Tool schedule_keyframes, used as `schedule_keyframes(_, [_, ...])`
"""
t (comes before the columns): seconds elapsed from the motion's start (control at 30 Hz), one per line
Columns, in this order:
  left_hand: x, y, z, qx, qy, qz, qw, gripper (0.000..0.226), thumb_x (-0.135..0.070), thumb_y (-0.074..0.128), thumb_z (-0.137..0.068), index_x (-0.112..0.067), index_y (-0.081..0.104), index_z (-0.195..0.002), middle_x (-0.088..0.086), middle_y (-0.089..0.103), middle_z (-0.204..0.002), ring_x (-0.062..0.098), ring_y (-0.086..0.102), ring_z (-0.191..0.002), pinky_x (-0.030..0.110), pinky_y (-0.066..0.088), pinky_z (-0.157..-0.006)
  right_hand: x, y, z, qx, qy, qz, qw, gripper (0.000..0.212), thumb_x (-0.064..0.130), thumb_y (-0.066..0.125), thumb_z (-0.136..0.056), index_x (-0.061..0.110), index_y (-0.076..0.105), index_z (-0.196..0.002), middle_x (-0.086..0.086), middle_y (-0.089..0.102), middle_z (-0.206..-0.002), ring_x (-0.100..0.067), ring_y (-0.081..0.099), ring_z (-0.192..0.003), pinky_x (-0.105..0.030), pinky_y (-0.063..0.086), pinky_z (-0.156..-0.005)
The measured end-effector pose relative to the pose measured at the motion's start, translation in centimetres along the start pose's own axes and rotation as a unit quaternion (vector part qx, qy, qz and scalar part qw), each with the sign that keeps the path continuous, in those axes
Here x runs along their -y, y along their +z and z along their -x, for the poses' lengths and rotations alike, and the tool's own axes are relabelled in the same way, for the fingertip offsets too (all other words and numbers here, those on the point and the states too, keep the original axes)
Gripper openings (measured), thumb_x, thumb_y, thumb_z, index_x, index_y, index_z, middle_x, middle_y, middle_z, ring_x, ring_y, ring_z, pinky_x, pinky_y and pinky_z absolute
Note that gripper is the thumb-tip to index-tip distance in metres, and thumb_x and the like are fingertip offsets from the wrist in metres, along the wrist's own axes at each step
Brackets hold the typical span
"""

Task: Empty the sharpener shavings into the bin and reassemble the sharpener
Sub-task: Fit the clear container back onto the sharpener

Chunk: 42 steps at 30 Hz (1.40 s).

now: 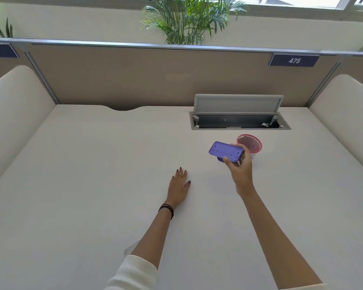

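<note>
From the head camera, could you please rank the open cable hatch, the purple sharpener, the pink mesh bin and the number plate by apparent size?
1. Cable hatch, clearly largest.
2. Number plate.
3. Purple sharpener and pink mesh bin: too alike to rank; the right hand covers part of each, and the sharpener is raised nearer the camera.

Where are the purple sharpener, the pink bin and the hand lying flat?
purple sharpener (225,151): head view, its flat underside.
pink bin (250,142): head view, mesh inside.
left hand (178,185): head view, back of hand.

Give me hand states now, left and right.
Left hand: open, flat on the desk, holding nothing.
Right hand: closed on the purple sharpener, beside the pink bin.
</note>
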<state>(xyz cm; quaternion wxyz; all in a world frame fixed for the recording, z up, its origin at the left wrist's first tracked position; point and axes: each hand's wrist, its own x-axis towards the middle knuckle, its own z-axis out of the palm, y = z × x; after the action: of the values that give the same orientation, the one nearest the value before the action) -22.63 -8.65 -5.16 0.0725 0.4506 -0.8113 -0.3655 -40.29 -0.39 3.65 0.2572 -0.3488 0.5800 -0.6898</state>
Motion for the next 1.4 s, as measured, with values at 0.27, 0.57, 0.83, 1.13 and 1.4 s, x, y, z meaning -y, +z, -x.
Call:
schedule_keyframes(0.27, [0.5, -2.7, 2.7, 0.010, -0.098, 0.484, 0.869, 0.049, -0.043, 0.023, -0.101, -0.019, 0.041, -0.139, -0.004, 0.051, -0.139, 0.010, 0.039, -0.133, 0.026, 0.024, -0.110, -2.6, 5.1, 5.1, 0.047, 0.040, -0.035, 0.997, 0.047, -0.008, 0.063, -0.081, 0.026, 0.050, -0.112, -0.005, 0.057, -0.119, -0.006, 0.059, -0.105, -0.014, 0.051, -0.082])
schedule_keyframes(0.57, [2.2, -3.6, 5.8, -0.004, -0.101, 0.642, 0.760, 0.046, -0.049, 0.025, -0.097, -0.026, 0.055, -0.123, -0.001, 0.068, -0.116, 0.018, 0.060, -0.114, 0.033, 0.049, -0.094, -3.4, 10.1, 9.4, 0.059, 0.091, -0.074, 0.991, 0.043, 0.000, 0.067, -0.082, 0.018, 0.049, -0.117, -0.007, 0.059, -0.121, -0.019, 0.058, -0.112, -0.022, 0.052, -0.090])
schedule_keyframes(0.83, [3.3, -3.1, 8.1, -0.077, -0.071, 0.661, 0.743, 0.031, -0.038, 0.046, -0.094, -0.023, 0.062, -0.116, 0.000, 0.073, -0.110, 0.016, 0.068, -0.103, 0.023, 0.056, -0.075, -2.9, 11.7, 12.0, 0.101, 0.078, -0.038, 0.991, 0.046, 0.004, 0.067, -0.083, 0.015, 0.046, -0.123, -0.004, 0.057, -0.123, -0.011, 0.057, -0.113, -0.023, 0.051, -0.092])
schedule_keyframes(1.13, [3.0, -3.0, 9.2, -0.133, -0.101, 0.725, 0.668, 0.039, -0.038, 0.043, -0.096, -0.011, 0.059, -0.119, 0.010, 0.068, -0.106, 0.022, 0.067, -0.092, 0.027, 0.060, -0.069, -3.1, 12.1, 14.7, 0.152, 0.052, 0.055, 0.986, 0.047, 0.013, 0.058, -0.091, 0.012, 0.038, -0.133, -0.003, 0.051, -0.132, -0.010, 0.051, -0.119, -0.028, 0.043, -0.104])
schedule_keyframes(1.4, [5.1, -4.7, 10.5, -0.160, -0.109, 0.789, 0.583, 0.040, -0.041, 0.037, -0.097, -0.010, 0.060, -0.107, 0.008, 0.077, -0.082, 0.019, 0.074, -0.073, 0.028, 0.061, -0.062, -3.8, 12.6, 16.4, 0.208, 0.017, 0.118, 0.971, 0.038, 0.003, 0.044, -0.095, 0.012, 0.044, -0.133, 0.012, 0.049, -0.130, 0.004, 0.050, -0.116, -0.009, 0.042, -0.094])
